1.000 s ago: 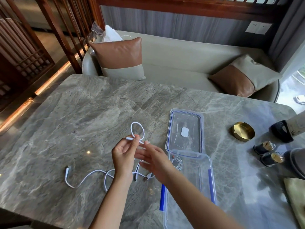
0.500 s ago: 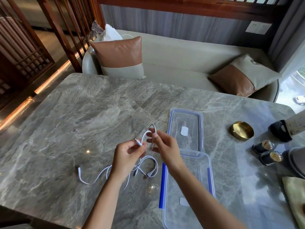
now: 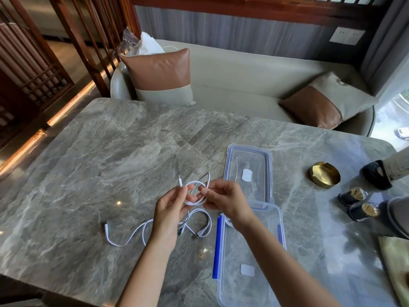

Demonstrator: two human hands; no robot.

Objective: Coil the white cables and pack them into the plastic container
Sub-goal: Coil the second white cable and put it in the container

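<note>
Mid-coil: left hand (image 3: 170, 207) pinching thin white cable (image 3: 194, 193), right hand (image 3: 223, 199) gripping its loop; next, winding slack, then clear plastic container (image 3: 276, 273) beside right wrist

Marble table (image 3: 93, 165), container (image 3: 250, 258), lid (image 3: 247, 151), cables (image 3: 124, 241)

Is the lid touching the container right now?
Cannot tell. In the head view, the lid lies just beyond the container, but the right hand covers where their edges meet.
</note>
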